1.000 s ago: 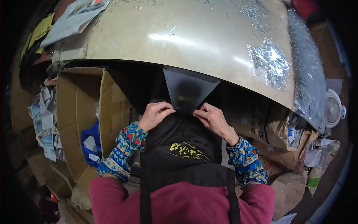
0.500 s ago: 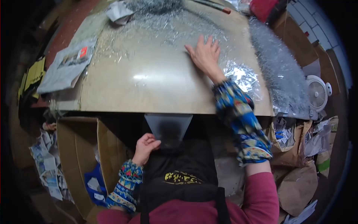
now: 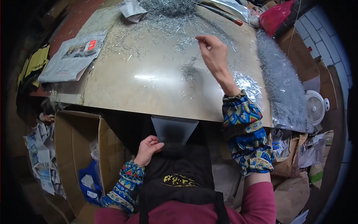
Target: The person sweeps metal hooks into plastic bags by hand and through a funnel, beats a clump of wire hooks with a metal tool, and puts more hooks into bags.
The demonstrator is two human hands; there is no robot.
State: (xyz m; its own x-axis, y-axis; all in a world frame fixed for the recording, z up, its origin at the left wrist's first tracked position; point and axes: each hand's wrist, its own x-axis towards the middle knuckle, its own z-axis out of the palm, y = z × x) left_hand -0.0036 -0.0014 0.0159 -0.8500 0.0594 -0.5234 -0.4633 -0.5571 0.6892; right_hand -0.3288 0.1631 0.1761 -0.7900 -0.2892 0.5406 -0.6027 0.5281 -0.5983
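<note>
My right hand [image 3: 214,54] is above the table with its fingers curled in. Whatever it may hold is hidden. Just below and left of it lies a small cluster of bent metal wire hooks [image 3: 188,70], with a few more scattered nearer the front edge. A large heap of the same hooks [image 3: 167,7] sits at the back. My left hand [image 3: 149,149] is below the table edge, fingers and thumb pinched together at the left side of a pale grey, tapering sheet or bag [image 3: 175,128]. Its exact kind is unclear.
The pale tabletop [image 3: 123,91] holds a printed plastic bag [image 3: 74,56] at left and a long bank of hooks [image 3: 278,78] at right. A white fan [image 3: 315,106] stands beyond it. A cardboard box [image 3: 76,149] is at lower left, paper bags [image 3: 292,186] at lower right.
My right hand has gone from spread on the tabletop to curled. A cluster of wire hooks now lies on the middle of the table. The view has shifted slightly; my left hand stays at the grey thing.
</note>
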